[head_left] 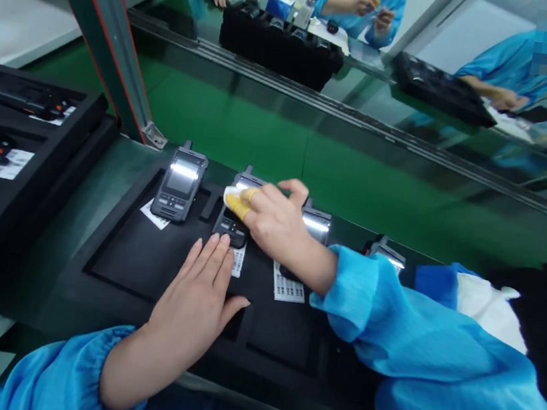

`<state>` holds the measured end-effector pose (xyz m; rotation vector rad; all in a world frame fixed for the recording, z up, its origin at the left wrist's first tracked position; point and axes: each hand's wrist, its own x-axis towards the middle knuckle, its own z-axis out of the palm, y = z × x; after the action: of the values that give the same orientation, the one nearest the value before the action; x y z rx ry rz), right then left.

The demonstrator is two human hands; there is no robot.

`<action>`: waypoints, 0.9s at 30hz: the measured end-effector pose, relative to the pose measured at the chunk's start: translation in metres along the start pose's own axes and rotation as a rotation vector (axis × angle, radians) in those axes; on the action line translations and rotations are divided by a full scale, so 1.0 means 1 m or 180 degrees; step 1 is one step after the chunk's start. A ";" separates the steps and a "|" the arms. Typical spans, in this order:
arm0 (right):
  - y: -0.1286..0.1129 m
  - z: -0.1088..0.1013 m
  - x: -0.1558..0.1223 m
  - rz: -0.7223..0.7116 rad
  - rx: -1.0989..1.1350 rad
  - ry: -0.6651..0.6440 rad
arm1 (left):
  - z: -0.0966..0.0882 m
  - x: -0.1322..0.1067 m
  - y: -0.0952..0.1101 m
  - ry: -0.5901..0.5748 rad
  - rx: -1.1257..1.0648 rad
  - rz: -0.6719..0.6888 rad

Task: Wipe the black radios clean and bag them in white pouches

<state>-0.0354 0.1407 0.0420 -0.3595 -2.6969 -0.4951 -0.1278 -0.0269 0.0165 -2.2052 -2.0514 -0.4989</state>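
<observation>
A black foam tray [145, 262] lies in front of me with several black handheld radios standing in a row, each over a white barcode label. My right hand [271, 221], with yellow finger cots, presses a small white wipe [232, 194] against the screen of the second radio [231, 223]. My left hand [196, 295] lies flat on the tray, fingers stretched, fingertips touching the bottom edge of that radio. Another radio [179, 184] stands to the left, two more [316, 224] [387, 253] to the right, partly hidden by my blue sleeve.
A green conveyor belt [273, 131] runs behind the tray. A grey slanted frame post [107, 48] rises at the left. More black trays [6, 129] sit at the left and across the belt [279, 44]. Other people in blue smocks [361, 1] work on the far side.
</observation>
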 end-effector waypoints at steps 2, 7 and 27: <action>0.012 0.006 0.006 0.0305 -0.0126 0.0083 | 0.000 0.000 0.000 0.0026 -0.0011 0.0018; 0.026 0.013 -0.004 0.0727 0.0108 -0.0016 | 0.001 0.000 0.001 0.0003 -0.0071 -0.0007; -0.007 0.002 -0.033 0.0446 0.0294 -0.0021 | 0.001 0.002 0.000 -0.0070 -0.0116 0.0005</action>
<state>-0.0086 0.1290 0.0248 -0.5203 -2.6659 -0.3282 -0.1272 -0.0248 0.0163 -2.2424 -2.0677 -0.5183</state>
